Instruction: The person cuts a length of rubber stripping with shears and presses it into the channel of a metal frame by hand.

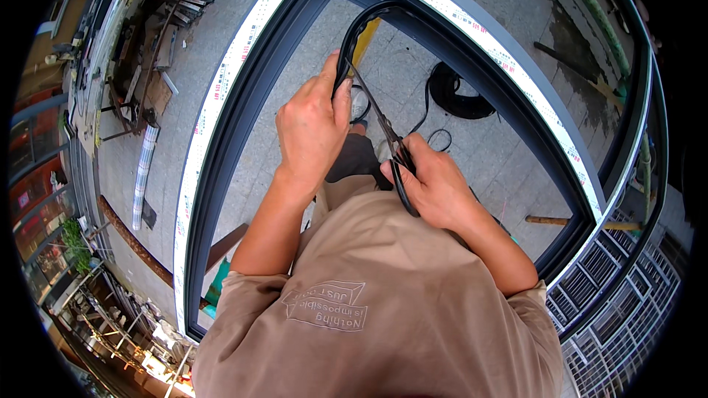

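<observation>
Near the centre of the frame, a black rubber gasket strip (376,107) is held between both hands. The left hand (313,129) is closed around the strip, its thumb and fingers (341,99) pinched on it where the strip bends into a loop toward the top of the frame. The right hand (431,184) is curled shut lower and to the right, and the strip is gripped in its fingers (394,173), a short end being seen to hang out below the fist. Between the two hands the strip is stretched in a straight slanting line, from upper left to lower right.

Around the hands a dark grey window frame (243,110) edged with white protective tape is seen, arching from the lower left over the top to the right. Through it, in the upper right of the frame, a coil of black strip (461,96) is seen lying on the grey paved floor (487,147), well apart from the hands.
</observation>
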Demonstrator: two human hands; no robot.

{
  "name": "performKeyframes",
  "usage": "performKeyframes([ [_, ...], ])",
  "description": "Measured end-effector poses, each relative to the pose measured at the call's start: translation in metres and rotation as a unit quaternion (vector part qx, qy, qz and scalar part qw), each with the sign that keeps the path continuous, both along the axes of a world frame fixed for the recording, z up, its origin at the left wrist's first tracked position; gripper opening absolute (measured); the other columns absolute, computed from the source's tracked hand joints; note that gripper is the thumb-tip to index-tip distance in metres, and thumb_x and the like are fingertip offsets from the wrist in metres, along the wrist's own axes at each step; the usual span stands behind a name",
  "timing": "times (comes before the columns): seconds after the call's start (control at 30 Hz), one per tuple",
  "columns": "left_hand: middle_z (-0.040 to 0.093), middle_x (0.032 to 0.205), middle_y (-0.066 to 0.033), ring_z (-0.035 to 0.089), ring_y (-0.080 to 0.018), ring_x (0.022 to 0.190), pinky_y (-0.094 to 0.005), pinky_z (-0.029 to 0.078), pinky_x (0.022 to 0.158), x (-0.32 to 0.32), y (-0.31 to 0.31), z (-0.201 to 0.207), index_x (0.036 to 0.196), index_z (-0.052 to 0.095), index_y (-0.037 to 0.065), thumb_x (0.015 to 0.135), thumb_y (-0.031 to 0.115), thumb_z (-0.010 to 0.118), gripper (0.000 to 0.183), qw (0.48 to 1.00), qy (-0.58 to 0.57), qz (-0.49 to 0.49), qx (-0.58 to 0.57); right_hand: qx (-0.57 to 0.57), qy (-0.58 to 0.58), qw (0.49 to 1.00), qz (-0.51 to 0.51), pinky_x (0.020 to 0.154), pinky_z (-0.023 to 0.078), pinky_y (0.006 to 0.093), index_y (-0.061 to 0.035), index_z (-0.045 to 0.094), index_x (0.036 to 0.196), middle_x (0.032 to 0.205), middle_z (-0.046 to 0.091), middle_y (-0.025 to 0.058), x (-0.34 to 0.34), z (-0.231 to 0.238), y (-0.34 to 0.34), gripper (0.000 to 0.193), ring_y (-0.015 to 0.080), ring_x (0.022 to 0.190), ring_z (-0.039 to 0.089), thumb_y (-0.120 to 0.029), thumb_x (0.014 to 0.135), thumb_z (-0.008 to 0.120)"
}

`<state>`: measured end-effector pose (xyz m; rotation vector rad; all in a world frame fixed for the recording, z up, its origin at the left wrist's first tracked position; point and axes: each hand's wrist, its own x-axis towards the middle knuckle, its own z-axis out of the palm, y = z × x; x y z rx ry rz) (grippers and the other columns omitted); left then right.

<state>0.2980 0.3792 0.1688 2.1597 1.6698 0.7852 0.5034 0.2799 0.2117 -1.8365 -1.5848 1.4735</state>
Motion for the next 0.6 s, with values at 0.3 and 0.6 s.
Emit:
performKeyframes([
  [0.3, 0.08, 0.096, -0.0196, 0.079, -0.0392, 0.082, -0.0475, 0.063, 0.073, -0.005, 0.0036, 0.0016, 0.147, 0.074, 0.007, 0.108, 0.021, 0.075, 0.042, 0.998, -0.052, -0.015, -0.033, 0.004, 0.003, 1.0, 0.012, 0.073, 0.053, 0.0608, 0.0007, 0.056, 0.105, 0.083, 0.072, 0.0271, 0.0055, 0.0002, 0.0048, 0.05, 0.0559, 0.084, 0.071, -0.045, 0.11, 0.074],
  [0.6, 0.079, 0.094, -0.0194, 0.078, -0.0393, 0.083, -0.0476, 0.061, 0.073, -0.0056, 0.0046, 0.0084, 0.145, 0.075, 0.008, 0.11, 0.02, 0.073, 0.038, 0.996, -0.068, -0.028, -0.044, 0.045, -0.008, 0.999, 0.024, 0.071, 0.055, 0.0592, 0.0013, 0.06, 0.104, 0.08, 0.072, 0.027, 0.0059, -0.0073, 0.0043, 0.049, 0.0554, 0.081, 0.072, -0.044, 0.108, 0.078],
])
